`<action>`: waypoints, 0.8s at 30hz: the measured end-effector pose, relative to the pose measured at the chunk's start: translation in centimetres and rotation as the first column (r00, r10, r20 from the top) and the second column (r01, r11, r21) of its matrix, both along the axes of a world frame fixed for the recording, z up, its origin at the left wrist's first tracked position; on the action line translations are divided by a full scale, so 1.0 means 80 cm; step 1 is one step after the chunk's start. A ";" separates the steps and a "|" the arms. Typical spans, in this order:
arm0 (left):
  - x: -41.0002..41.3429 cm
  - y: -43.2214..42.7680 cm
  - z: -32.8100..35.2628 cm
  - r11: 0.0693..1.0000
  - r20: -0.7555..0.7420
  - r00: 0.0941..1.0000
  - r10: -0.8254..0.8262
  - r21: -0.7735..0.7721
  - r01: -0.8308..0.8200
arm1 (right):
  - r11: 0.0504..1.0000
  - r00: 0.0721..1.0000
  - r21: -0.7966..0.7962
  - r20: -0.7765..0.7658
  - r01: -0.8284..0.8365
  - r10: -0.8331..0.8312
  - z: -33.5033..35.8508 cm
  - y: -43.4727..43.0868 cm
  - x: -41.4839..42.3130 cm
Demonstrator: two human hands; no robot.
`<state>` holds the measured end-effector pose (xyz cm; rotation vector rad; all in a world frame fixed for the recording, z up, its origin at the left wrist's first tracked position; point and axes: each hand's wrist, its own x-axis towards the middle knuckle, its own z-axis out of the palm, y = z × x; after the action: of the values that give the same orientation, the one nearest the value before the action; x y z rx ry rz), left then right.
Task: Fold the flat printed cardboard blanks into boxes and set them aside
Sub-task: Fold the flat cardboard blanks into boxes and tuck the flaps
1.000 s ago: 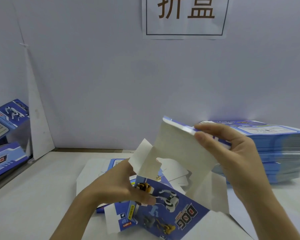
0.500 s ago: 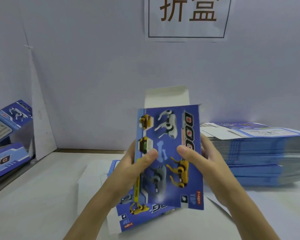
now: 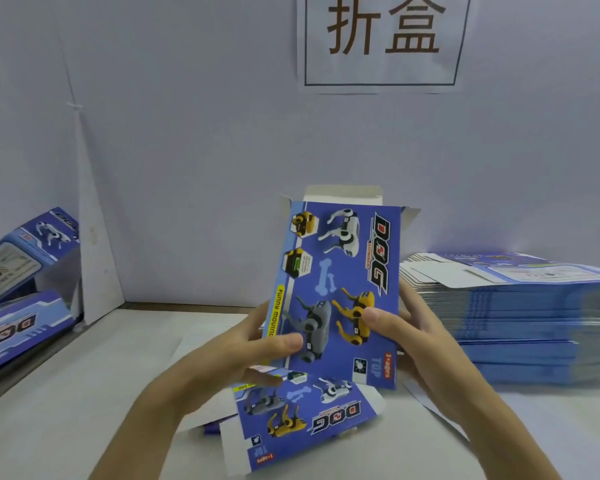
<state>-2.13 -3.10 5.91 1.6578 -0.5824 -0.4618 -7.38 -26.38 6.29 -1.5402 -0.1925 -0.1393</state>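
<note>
I hold a blue printed box blank (image 3: pixel 340 271) upright in front of me, its dog-print face toward me and white flaps open at its top. My left hand (image 3: pixel 243 355) grips its left edge, thumb on the front. My right hand (image 3: pixel 406 330) grips its right edge, thumb pressed on the yellow dog print. Under my hands another flat blue blank (image 3: pixel 302 420) lies on the table. A tall stack of flat blanks (image 3: pixel 520 317) sits at the right.
Folded blue boxes (image 3: pixel 21 271) lie piled at the far left beside a white partition. A white wall with a paper sign (image 3: pixel 381 39) stands behind the white table (image 3: pixel 66 410).
A second ago the blank was half open, white inside up, low over the table. It has since been turned upright with the printed face toward me, and both hands now hold its sides.
</note>
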 end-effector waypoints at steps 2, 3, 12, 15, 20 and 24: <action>0.002 0.015 0.003 0.995 -0.030 1.000 0.001 0.098 0.002 | 1.000 0.999 -0.024 -0.034 -0.021 0.020 -0.003 0.005 0.000; 0.003 0.021 0.007 0.993 -0.024 0.999 0.024 0.120 -0.021 | 0.998 0.997 -0.045 -0.062 -0.038 0.035 -0.006 0.007 0.000; 0.020 0.147 0.051 0.653 -0.329 0.707 0.626 -0.274 -0.706 | 0.989 0.986 -0.144 -0.156 0.037 -0.059 -0.011 0.015 0.001; 0.062 0.195 0.099 0.185 -0.465 0.571 0.676 -0.644 -0.743 | 0.988 0.983 -0.134 -0.153 0.076 -0.096 -0.009 0.019 0.001; 0.100 0.182 0.105 0.500 -0.251 0.683 0.686 -0.519 -0.693 | 0.983 0.982 -0.174 -0.167 0.063 -0.092 -0.006 0.023 -0.001; 0.088 0.085 0.008 0.863 0.229 0.862 0.453 0.130 -0.488 | 0.932 0.975 -0.362 -0.207 0.002 -0.083 -0.013 0.022 0.002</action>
<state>4.92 3.73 6.58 1.9624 -0.2535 0.0093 -7.20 -24.61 5.27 -1.9131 -0.0069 0.0361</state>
